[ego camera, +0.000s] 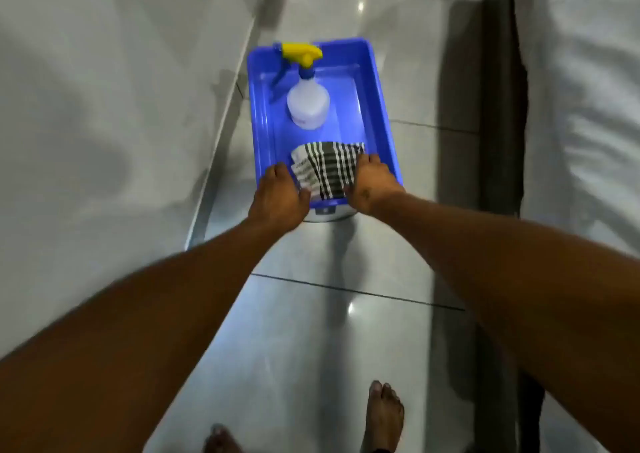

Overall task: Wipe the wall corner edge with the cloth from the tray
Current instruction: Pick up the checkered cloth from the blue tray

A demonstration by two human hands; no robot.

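Glossy grey floor tiles (311, 341) fill the narrow passage between a pale wall on the left and a bed with white sheets (588, 106) on the right, and two bare feet stand at the bottom of the view. Both arms reach forward and down to a blue plastic tray (381, 106), which sits raised on a small round stand close to the wall, probably so the supplies stay within reach of the corner to be cleaned.

At the tray's near end lies the black-and-white striped cloth (329, 172), partly folded. The left hand (278, 198) rests over the near rim at the cloth's left edge, fingers curled down; whether it grips the rim or the fabric I cannot tell. The right hand (370, 184) lies on the cloth's right side, fingers bent over it, seemingly gathering it, though a firm hold is not visible.

Farther back in the tray a translucent spray bottle (307, 106) with a yellow trigger stands upright, untouched. The cloth is not yet lifted, so wiping has not begun.
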